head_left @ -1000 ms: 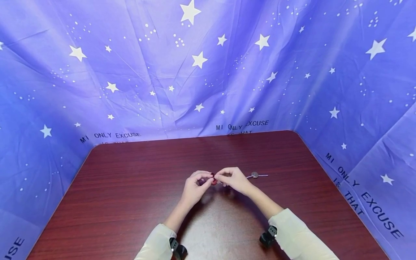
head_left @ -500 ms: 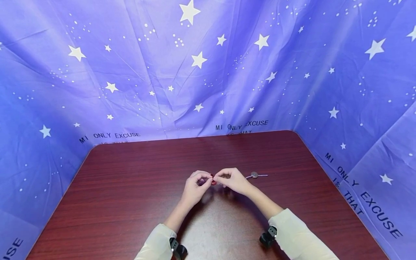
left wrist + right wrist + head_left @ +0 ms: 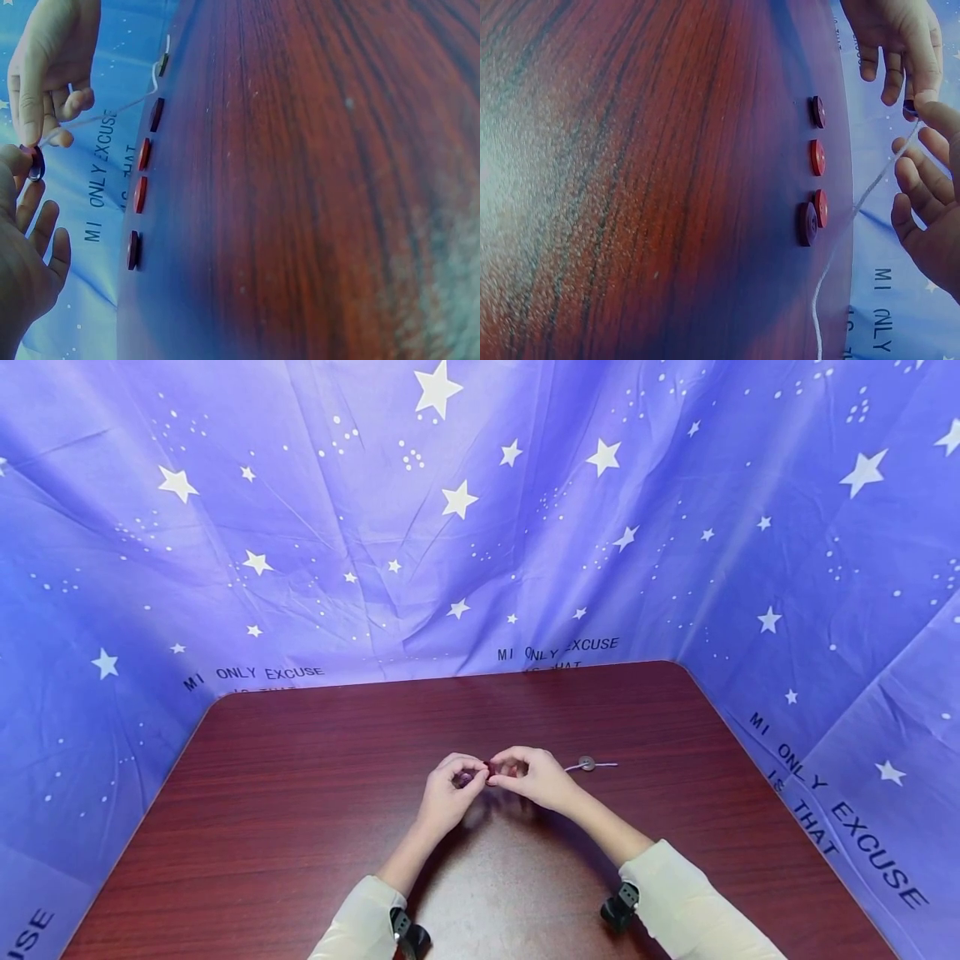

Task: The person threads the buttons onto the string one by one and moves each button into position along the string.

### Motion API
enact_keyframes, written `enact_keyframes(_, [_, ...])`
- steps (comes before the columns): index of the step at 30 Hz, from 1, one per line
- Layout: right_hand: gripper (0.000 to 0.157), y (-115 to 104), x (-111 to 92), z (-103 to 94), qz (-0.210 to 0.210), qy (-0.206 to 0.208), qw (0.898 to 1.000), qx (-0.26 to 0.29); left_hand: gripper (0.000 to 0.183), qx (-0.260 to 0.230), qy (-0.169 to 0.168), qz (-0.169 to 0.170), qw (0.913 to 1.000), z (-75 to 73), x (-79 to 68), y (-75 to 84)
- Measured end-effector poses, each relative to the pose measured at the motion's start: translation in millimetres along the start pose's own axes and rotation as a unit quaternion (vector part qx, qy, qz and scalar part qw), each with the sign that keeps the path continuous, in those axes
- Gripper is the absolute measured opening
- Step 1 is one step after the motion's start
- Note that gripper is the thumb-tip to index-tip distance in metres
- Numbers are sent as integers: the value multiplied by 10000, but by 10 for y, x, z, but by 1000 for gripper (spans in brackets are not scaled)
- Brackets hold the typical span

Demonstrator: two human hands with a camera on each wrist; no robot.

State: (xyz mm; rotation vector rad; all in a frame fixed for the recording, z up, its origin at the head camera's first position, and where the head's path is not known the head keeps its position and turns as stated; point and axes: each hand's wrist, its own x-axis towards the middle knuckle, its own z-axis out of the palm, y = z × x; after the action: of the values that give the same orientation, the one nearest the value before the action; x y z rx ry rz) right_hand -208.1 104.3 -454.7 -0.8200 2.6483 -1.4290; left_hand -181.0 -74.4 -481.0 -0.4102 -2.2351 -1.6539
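Observation:
Over the middle of the dark wooden table my two hands meet. My left hand pinches a small dark red button between thumb and forefinger, its other fingers spread. My right hand pinches the end of a white string right at that button. The string trails off to the right across the table, with a grey button on it. Whether the string's tip has entered the held button's hole is hidden by my fingers.
Several loose red and dark red buttons lie in a row on the table under my hands, seen also as buttons in the right wrist view. A blue star-printed cloth walls the table at the back and both sides.
My right hand's fingertips have closed in slightly leftwards onto the button in my left hand. The string and the grey button on the table have not moved.

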Motion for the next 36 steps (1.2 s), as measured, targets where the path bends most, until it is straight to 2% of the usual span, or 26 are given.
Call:
enact_keyframes(2, [32, -8, -2, -5, -90, 27, 10000, -6, 6, -55, -5, -29, 10000, 8, 3, -71])
enact_keyframes(6, [35, -12, 0, -6, -274, 3, 9996, -86, 4, -142, -107, -43, 9998, 3, 5, -118])
enact_keyframes(16, [27, 24, 10, 12, -741, 21, 9966, -349, 7, -127, -206, -117, 9996, -14, -3, -131])
enact_keyframes(21, [26, 17, 1, 7, -790, 46, 9958, -462, 7, -88, -192, -234, 9995, -9, -10, -123])
enact_keyframes(23, [26, 12, -2, 3, -734, 23, 9960, -515, 5, -50, -198, -309, 9993, -9, -14, -90])
enact_keyframes(30, [26, -10, -12, -15, -575, -38, 9965, -598, 7, -41, -326, -237, 9992, -93, -30, 220])
enact_keyframes(36, [25, 12, -17, -29, -482, -74, 9969, -623, 6, -30, -432, -281, 9987, -117, -36, 260])
